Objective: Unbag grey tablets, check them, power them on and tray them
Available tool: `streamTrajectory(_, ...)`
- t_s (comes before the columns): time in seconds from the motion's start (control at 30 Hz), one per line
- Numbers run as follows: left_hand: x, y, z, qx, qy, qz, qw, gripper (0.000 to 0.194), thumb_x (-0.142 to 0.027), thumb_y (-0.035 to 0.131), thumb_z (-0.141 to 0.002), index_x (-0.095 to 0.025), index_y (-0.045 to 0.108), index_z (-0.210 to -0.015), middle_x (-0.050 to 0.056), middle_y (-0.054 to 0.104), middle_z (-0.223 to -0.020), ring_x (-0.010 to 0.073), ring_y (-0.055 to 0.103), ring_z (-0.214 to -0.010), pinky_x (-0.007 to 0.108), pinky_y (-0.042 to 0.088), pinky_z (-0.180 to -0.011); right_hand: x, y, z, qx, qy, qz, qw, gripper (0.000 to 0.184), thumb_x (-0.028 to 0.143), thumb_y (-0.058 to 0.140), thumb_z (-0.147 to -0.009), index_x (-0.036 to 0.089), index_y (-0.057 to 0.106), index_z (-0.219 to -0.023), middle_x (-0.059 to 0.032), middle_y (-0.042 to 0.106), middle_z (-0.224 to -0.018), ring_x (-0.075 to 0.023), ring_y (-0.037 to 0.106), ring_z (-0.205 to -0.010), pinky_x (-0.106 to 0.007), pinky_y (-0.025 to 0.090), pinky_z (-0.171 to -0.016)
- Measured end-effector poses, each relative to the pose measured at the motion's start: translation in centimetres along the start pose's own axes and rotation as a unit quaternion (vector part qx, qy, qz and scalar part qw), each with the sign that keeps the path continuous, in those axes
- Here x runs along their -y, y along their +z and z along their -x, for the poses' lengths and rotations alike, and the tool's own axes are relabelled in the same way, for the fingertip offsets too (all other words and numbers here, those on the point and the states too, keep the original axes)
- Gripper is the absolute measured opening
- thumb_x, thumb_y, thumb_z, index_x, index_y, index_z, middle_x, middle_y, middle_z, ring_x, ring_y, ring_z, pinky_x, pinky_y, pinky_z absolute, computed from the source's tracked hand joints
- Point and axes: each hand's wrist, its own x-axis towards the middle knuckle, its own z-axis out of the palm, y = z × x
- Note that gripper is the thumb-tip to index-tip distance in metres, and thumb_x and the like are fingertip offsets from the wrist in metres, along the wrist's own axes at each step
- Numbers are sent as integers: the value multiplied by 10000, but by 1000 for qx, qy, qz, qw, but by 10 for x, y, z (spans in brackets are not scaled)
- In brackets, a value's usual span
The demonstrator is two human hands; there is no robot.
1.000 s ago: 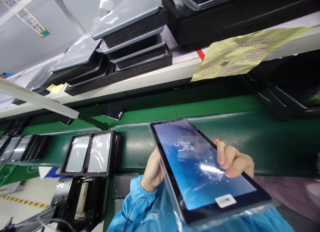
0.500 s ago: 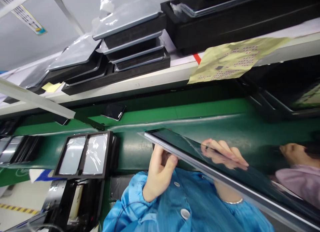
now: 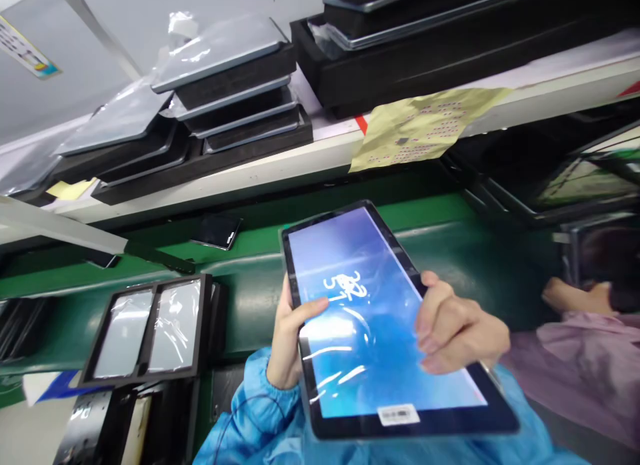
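Observation:
A tablet [image 3: 375,245] with a lit blue screen, a clear film on its front and a small white barcode label [image 3: 399,415] is tilted up in front of my blue jacket. My left hand [image 3: 293,325] grips its left edge, the thumb lying on the screen and the other fingers hidden behind. Over the right side of the screen is my right hand [image 3: 463,328], its fingers curled together. I cannot make out whether anything is pinched in them or whether they touch the glass.
Stacked film-covered panels in black foam [image 3: 235,85] line the shelf above. A black two-compartment tray [image 3: 143,378] lies left, a dark phone-like device [image 3: 217,231] behind. A yellow note [image 3: 425,128] hangs from the shelf. Another person's pink sleeve [image 3: 585,348] and hand [image 3: 575,297] are right.
The tablet has turned from nearly edge-on to face me, so its lit screen now shows. My left thumb has come onto the screen. My right hand's fingers have curled in.

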Motion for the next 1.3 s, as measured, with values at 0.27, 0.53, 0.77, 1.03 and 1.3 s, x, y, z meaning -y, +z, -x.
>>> streamTrajectory(0.27,-13,-6,19,-43,134,-5,990,605,-156,827,-579,-277,703,-1158,-28,785,-864,234,733,-737,340,616,-678,52,46,6,-47,12,-45,998,482,208,656,-940,504,566,-1310,78,446,-1595,-249,328,-1528,-556,472,-1149)
streamTrajectory(0.53,-14,-5,22,-34,88,-18,995,589,-169,790,-604,-272,702,-1177,-14,779,-857,270,751,-792,361,615,-696,85,51,15,-40,117,-54,991,523,185,488,-1029,490,476,-1454,73,428,-1616,-282,359,-1506,-580,429,-1195)
streamTrajectory(0.77,-15,-3,25,-51,81,-23,995,615,-152,775,-584,-228,706,-1191,-10,768,-819,267,754,-799,358,611,-727,99,56,10,-26,147,-43,988,529,183,492,-1033,456,485,-1485,95,421,-1616,-245,385,-1492,-425,490,-1168)
streamTrajectory(1.03,-9,-10,22,-3,90,-21,996,556,-136,762,-588,-256,704,-1128,-4,779,-872,240,740,-796,337,607,-721,71,26,-18,89,110,-9,990,589,297,610,-986,410,434,-1537,42,564,-1510,-264,694,-1195,-292,637,-875)
streamTrajectory(1.3,5,-39,9,-24,78,-3,997,595,-109,800,-536,-212,719,-1116,15,798,-878,263,754,-775,347,621,-697,46,22,-16,180,138,-16,974,670,214,486,-1032,362,208,-1623,-81,604,-1474,-206,773,-928,-284,632,-794)
